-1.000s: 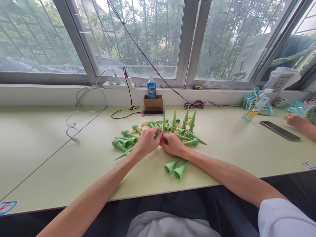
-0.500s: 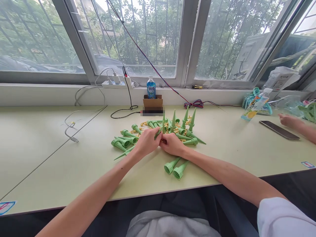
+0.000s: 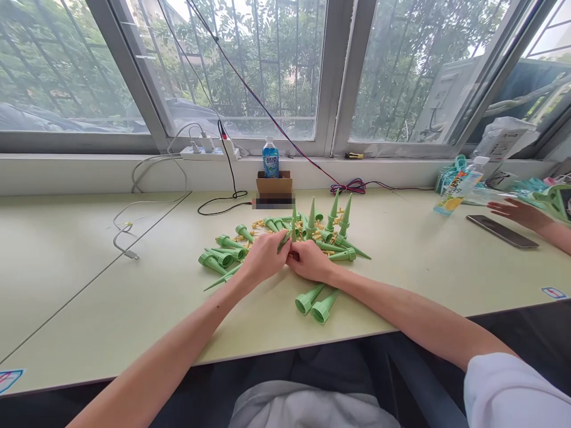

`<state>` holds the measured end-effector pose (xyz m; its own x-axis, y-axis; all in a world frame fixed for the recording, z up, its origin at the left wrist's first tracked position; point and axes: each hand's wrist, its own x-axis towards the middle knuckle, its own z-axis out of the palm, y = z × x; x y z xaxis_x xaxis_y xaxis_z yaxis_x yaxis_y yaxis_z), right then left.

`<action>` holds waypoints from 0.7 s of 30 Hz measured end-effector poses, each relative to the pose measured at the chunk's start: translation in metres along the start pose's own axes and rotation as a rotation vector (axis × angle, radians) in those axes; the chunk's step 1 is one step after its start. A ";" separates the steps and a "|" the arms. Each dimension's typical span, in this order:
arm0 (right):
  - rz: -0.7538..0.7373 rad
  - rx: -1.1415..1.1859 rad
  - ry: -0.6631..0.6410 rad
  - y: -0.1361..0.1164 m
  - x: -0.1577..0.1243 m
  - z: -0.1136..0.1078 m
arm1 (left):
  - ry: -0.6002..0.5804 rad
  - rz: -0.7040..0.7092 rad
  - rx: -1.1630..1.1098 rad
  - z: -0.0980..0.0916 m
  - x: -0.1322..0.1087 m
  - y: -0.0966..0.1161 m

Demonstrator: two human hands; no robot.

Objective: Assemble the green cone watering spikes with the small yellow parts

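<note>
At the left of the worktop [image 3: 84, 249] we see a white cable [image 3: 131, 254] whose plug end lies beside the seam. Right of it, some green spikes [image 3: 212, 261] lie on their sides, mid-worktop, with small yellow pieces [image 3: 257, 224] scattered behind them toward the back edge. Our left hand [image 3: 263, 257] comes next, its grip closed on a held green spike [image 3: 283, 241] that tilts up, at about the middle of the worktop. Our right hand [image 3: 310, 261] meets it with curled fingers; we cannot tell what, if anything, its grip holds. Behind and right of our hands, a few upright spikes [image 3: 311, 219] point upward among others lying down, while two loose spikes [image 3: 322, 310] rest near the front edge, their wide ends open and facing us. We judge the work to be partway: the standing ones look assembled, the held one is in hand, and many lying spikes and loose yellow pieces are left. Toward the right end lie a phone [image 3: 502, 232] and, just beyond, another person's hand [image 3: 513, 212].
</note>
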<state>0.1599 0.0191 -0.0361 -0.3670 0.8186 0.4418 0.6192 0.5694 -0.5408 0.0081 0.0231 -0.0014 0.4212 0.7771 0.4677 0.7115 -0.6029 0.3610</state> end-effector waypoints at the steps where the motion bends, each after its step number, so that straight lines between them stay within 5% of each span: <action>1: 0.000 0.000 0.000 0.000 0.000 0.000 | 0.000 0.002 0.003 0.000 0.000 0.000; 21: 0.015 -0.003 -0.019 -0.001 -0.001 -0.001 | -0.020 -0.005 0.023 -0.001 -0.001 0.001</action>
<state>0.1602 0.0179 -0.0352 -0.3705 0.8284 0.4201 0.6269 0.5567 -0.5450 0.0079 0.0212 -0.0003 0.4288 0.7834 0.4499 0.7261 -0.5952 0.3443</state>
